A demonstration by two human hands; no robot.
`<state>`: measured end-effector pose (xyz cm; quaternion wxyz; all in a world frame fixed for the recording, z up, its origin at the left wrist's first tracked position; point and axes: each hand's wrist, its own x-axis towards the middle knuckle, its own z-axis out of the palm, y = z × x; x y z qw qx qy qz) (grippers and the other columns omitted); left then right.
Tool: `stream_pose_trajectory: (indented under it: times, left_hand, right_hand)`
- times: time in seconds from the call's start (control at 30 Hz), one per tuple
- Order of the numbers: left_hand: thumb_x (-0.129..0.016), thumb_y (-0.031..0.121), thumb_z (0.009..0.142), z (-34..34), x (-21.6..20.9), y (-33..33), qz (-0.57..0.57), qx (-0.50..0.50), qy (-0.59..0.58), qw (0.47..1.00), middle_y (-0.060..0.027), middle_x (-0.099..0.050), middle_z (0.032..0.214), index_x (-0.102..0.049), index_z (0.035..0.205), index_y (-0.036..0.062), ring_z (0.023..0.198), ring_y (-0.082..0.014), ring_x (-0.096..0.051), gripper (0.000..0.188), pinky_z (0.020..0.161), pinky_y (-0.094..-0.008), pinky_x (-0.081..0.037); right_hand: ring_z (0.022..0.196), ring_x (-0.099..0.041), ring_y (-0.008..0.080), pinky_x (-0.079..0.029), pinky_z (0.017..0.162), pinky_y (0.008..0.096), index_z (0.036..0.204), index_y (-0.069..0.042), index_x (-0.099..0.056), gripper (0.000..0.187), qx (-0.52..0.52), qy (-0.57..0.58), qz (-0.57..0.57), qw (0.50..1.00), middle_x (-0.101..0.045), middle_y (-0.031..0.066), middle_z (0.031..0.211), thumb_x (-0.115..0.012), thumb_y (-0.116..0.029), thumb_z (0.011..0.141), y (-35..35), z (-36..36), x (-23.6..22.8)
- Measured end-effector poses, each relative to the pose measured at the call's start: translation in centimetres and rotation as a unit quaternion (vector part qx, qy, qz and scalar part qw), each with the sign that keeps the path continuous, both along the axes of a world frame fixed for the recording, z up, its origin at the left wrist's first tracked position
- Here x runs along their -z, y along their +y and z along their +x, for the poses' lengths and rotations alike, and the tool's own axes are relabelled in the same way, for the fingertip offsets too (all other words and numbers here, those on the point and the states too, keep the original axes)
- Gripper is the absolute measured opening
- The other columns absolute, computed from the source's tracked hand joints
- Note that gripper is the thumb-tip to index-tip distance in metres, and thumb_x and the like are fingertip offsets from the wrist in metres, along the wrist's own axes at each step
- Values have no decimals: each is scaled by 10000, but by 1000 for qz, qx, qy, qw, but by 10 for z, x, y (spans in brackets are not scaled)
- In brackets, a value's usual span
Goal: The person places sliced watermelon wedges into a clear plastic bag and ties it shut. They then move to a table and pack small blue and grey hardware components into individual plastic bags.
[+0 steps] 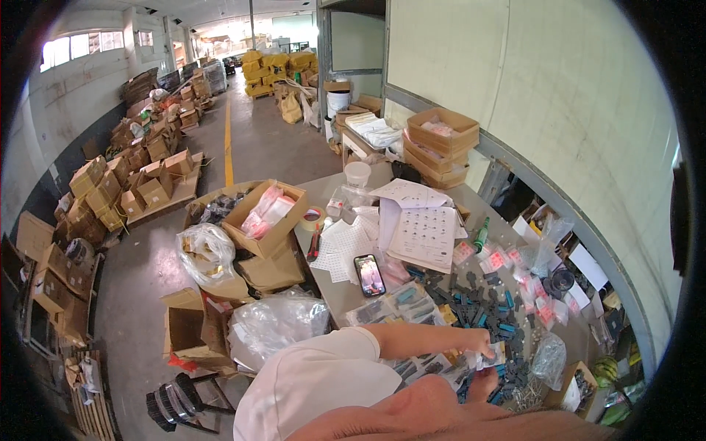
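Note:
My left hand [479, 342] reaches in from the white sleeve and is closed on a small clear plastic bag [497, 356] with something pale inside. Just below it, my right hand [482, 384] shows only in part, close to the bag's lower edge; its fingers are too hidden to read. Under and beyond both hands lies a spread of small black and teal plastic parts [474, 303]. Filled clear bags [401, 303] of similar parts lie to the left, partly covered by my left forearm. Loose screws or pins [526, 397] are heaped at the near right.
A lit phone [369, 275], printed sheets [423, 234], a tape roll [312, 217] and a red-black cutter [315, 242] lie farther back. Small red-marked bags [540, 298] and a green bottle [482, 234] sit at the right. Cartons [265, 213] crowd the table's left side.

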<state>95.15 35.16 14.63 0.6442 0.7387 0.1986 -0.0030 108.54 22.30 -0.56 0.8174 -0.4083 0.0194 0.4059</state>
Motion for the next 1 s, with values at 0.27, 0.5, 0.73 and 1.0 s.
stream_pose_trajectory:
  times: [0.27, 0.5, 0.73, 1.0]
  left_hand:
    - [-594, 201, 829, 36, 23, 12, 63, 45, -76, 994, -113, -601, 881, -569, 945, -5, 643, -175, -551, 238, 558, -321, -433]
    - [-648, 146, 771, 42, 45, 26, -4, 39, -46, 998, -58, -615, 851, -627, 855, 47, 750, -149, -548, 132, 638, -326, -430]
    - [-649, 78, 729, 41, 30, 25, 15, 106, -6, 994, -63, -619, 954, -640, 974, 75, 786, -171, -550, 246, 653, -326, -446]
    - [-610, 4, 662, 29, 28, 34, -38, 120, 34, 991, -85, -638, 932, -648, 1003, 47, 781, -201, -584, 346, 647, -330, -460]
  right_hand:
    - [872, -583, 254, -466, 729, 372, 1122, -3, -518, 428, -254, -598, -199, 733, -612, 131, 910, -655, -186, 760, 11, -92, -82]
    - [834, -595, 258, -462, 742, 369, 995, -40, -593, 326, -258, -636, -233, 689, -629, 123, 861, -677, -224, 739, 25, -90, -88]
    - [727, -594, 258, -455, 690, 373, 822, -52, -629, 198, -330, -658, -234, 635, -628, 78, 792, -686, -203, 706, 33, -81, -67]
    - [738, -594, 270, -462, 663, 368, 894, -17, -585, 153, -258, -656, -164, 690, -605, 127, 807, -608, -62, 750, 17, -77, -58]
